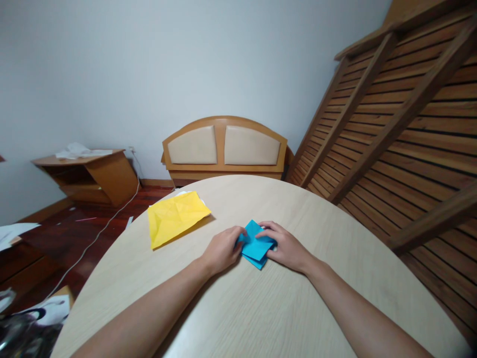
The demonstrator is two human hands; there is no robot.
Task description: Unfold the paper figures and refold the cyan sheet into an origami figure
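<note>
A folded piece of blue paper, with several layers showing at its near corner, is held between both hands just over the round table. My left hand grips its left corner, fingers curled round the edge. At the right corner, my right hand pinches the paper, with fingers on top and the thumb at the near side. To the left of my left hand lies a creased sheet of yellow paper, with some white paper showing under its far edge.
A wooden headboard with two cream panels stands against the wall behind the table. Slatted wooden panels lean on the right. At the left are a low cabinet with papers on top and a white cable along the floor.
</note>
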